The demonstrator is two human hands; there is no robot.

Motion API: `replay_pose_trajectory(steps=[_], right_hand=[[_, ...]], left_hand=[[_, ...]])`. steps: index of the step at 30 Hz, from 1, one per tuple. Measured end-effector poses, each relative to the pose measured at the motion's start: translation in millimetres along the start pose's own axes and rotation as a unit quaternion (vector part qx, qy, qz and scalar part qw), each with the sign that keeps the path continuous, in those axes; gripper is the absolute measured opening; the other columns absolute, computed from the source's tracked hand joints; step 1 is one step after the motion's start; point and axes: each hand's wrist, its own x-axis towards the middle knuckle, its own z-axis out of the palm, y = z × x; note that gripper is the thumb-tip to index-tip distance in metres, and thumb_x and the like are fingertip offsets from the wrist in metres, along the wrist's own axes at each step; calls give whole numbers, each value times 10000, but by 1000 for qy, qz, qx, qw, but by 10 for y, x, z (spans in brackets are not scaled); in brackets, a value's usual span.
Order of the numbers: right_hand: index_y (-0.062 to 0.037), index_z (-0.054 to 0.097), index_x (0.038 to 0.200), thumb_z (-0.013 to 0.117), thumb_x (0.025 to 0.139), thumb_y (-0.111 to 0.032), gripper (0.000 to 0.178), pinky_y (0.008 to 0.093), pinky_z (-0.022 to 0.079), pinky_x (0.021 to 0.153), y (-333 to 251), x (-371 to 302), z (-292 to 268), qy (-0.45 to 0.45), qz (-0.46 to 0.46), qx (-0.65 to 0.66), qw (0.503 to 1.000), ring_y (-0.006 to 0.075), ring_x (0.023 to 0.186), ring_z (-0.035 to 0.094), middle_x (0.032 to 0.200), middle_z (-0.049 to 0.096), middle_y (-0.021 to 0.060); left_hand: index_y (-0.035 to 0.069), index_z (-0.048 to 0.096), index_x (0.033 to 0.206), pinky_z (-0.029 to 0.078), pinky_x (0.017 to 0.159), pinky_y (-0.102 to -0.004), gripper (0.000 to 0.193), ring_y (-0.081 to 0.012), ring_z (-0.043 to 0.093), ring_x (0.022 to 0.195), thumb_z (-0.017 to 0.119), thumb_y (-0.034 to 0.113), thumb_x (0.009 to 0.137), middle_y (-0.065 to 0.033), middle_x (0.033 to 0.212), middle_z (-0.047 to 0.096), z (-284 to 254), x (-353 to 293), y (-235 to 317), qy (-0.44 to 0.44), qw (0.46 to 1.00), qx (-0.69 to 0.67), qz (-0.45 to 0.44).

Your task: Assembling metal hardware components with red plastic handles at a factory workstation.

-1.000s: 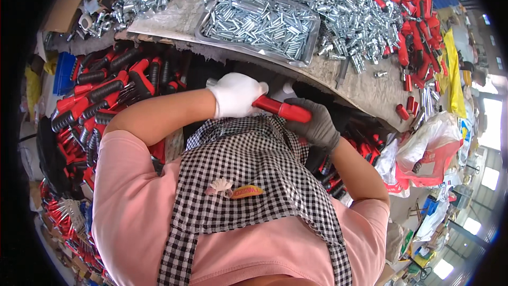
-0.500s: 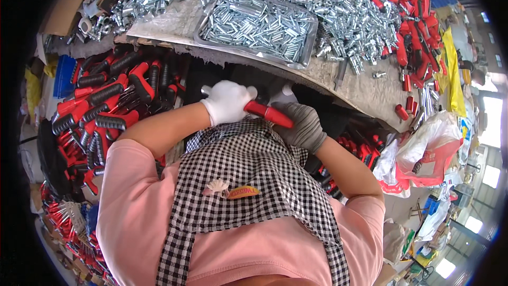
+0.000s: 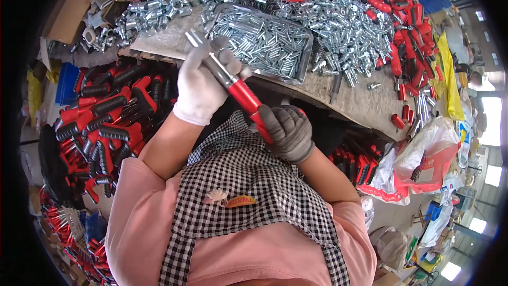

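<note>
A tool with a red handle and shiny metal shaft slants in front of my apron, its metal end up and to the left. My left hand, in a white glove, is closed around the metal part near the bench edge. The grey-gloved right hand grips the lower red end, with its fingers wrapped round it. Just beyond the metal end lies a metal tray full of small silver pins. The tool's exact kind cannot be made out.
Silver sleeves and small metal fittings are heaped on the bench. Red and black handles pile up at the far right. More red-black tools fill the space at left. A white-and-red bag stands at right.
Both hands have turned the tool: its metal end has risen from below the bench edge up and to the left. The metal shaft, hidden before, now shows.
</note>
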Motion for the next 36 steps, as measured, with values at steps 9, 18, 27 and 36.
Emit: replay_pose_trajectory(steps=[9,18,27,36], right_hand=[[20,478,1324,808,629,-202,801,449,518,710,-190,34,265,13,105,124,987,332,781,624,904,614,135],[-98,613,1198,799,673,-288,589,466,404,1021,1034,-73,-375,-118,281,-188,934,374,1192,504,1265,551,179],[-111,653,997,730,764,-143,247,466,386,1032,1605,-394,-368,-117,265,-175,941,364,1227,475,1297,534,168],[-101,684,1036,752,723,-11,333,337,534,708,451,465,-742,-164,174,401,885,239,825,668,948,665,90]], left_hand=[[157,375,666,355,413,-311,414,-109,289,366,499,386,988,52,499,288,374,142,49,-127,972,198,-27],[-15,691,810,452,531,-256,146,-103,590,596,711,36,675,-61,712,660,266,75,177,-329,696,518,-373],[21,642,1072,501,730,-310,417,-150,616,794,713,372,859,-78,886,673,-89,-112,-90,-374,652,581,-310],[-12,555,1159,500,756,-428,505,-398,633,888,503,450,964,-229,949,637,-42,-238,-241,-333,692,639,-48]])
